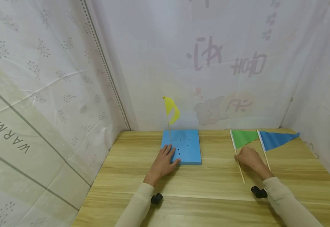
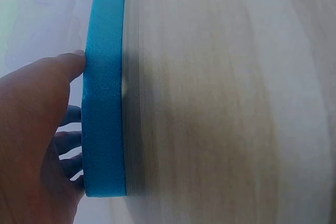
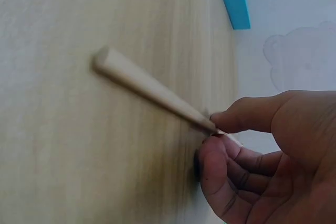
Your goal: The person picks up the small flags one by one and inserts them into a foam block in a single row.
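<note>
Plainly, the right hand point(image 1: 249, 156) has its grip pinched on the wooden stick of the green flag point(image 1: 242, 137), thumb on one side and curled index finger on the other, the other fingers tucked in behind. The green flag lies on the wood-grained worktop point(image 1: 210, 189) at three o'clock from the blue board point(image 1: 191, 154), its stick running from between eleven and twelve at the cloth end down to between five and six at the bare end. In the right wrist view that bare end points to ten o'clock; whether it is lifted off the surface I cannot tell. Just beside it, toward three o'clock, lies the blue flag point(image 1: 275, 139), its tip also pointing to three and its lower stick partly hidden by the right wrist. The left hand point(image 1: 162, 163) rests on the blue board at eight o'clock, grip spread, fingers flat over the top face, and the left wrist view shows the thumb against the edge. Near ten o'clock on the board stands the yellow flag point(image 1: 170, 104), upright with a slight lean toward eleven. Several small dark holes point(image 1: 178, 149) dot the face around the middle.
</note>
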A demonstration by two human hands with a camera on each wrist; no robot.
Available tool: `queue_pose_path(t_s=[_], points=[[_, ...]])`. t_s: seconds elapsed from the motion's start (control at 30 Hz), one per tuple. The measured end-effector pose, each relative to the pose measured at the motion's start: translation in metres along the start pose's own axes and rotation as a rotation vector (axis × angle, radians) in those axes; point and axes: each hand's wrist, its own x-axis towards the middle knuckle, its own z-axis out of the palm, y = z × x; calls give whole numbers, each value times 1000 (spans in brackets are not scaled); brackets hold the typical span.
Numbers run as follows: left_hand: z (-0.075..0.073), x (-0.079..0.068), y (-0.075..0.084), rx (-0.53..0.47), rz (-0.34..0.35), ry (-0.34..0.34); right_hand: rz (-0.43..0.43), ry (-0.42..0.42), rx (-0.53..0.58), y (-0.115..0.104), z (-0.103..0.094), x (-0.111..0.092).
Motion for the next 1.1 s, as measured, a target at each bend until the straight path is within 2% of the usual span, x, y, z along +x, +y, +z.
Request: queue_pose_path(t_s=[0.27,0.7,1.1], points=[[-2,1,1,12,12,11,9,-2,27,-2,-3,1],[0,1,0,8,19,25,39,-66,94,-7,-11,0],[-2,0,0,4,12,-1,4,-52,132,-18,-18,4]])
